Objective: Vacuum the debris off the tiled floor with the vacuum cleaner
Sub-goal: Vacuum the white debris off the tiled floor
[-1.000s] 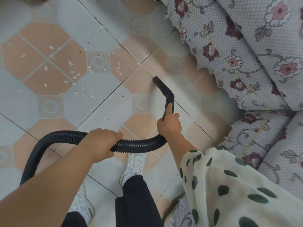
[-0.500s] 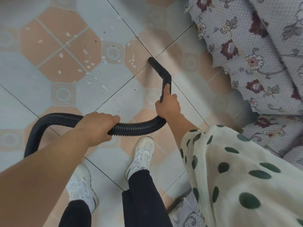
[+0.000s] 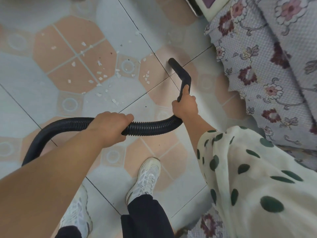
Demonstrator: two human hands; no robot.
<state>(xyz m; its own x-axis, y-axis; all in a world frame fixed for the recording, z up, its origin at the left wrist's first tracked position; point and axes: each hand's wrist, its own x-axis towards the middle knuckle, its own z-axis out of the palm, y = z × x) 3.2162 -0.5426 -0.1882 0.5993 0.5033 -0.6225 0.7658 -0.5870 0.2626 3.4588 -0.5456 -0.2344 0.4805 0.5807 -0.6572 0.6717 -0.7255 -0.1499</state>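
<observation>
While white scraps of debris (image 3: 101, 74) lie scattered over the tiled floor (image 3: 25, 103) at the left and centre of the view, a person stands looking down at them. A black ribbed vacuum hose (image 3: 151, 128) curves in from the lower left. The left hand (image 3: 109, 126) grips it from above, fingers wrapped round it. Further right, well apart from the left hand, the right hand (image 3: 185, 107) grips the bent rigid nozzle (image 3: 180, 71), one digit stretched up along it. The nozzle's far end sits low over the floor, just right of the nearest scraps; whether it touches the tiles cannot be told. The step in hand looks like bringing the nozzle to the debris, with most scraps not yet picked up. The next move calls for sweeping the nozzle leftward across the patch, its mouth kept close to the tiles. At far right hangs a floral quilted cover (image 3: 265, 66).
</observation>
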